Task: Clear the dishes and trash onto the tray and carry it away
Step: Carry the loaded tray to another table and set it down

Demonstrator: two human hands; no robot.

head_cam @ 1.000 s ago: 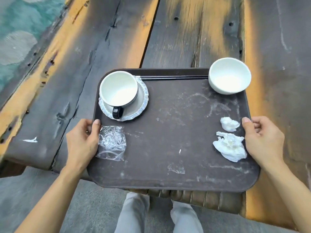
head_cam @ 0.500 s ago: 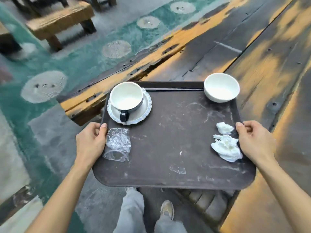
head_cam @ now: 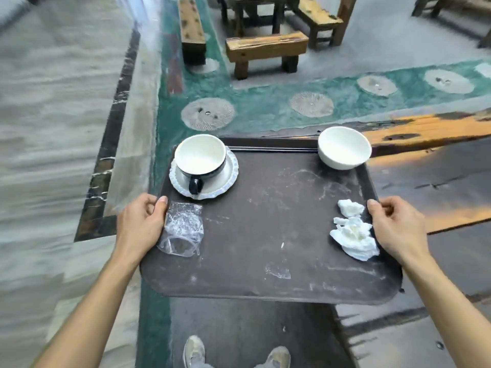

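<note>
I hold a dark brown tray (head_cam: 265,235) level in the air in front of me. My left hand (head_cam: 140,224) grips its left rim and my right hand (head_cam: 396,227) grips its right rim. On the tray stand a white cup with a dark handle (head_cam: 200,158) on a white saucer (head_cam: 228,176) at the far left and a white bowl (head_cam: 344,147) at the far right. Crumpled clear plastic (head_cam: 183,229) lies by my left thumb. Two crumpled white napkins (head_cam: 353,235) lie by my right thumb.
The dark wooden table with orange patches (head_cam: 438,160) lies to my right, beyond and under the tray's right side. Ahead are wooden benches (head_cam: 265,49) and a table on a green patterned floor strip (head_cam: 265,107). Grey floor stretches to the left. My shoes (head_cam: 194,351) show below.
I have turned left with the tray in both hands. The table has slid off to the right, and the floor and benches have come into view ahead. The things on the tray kept their places.
</note>
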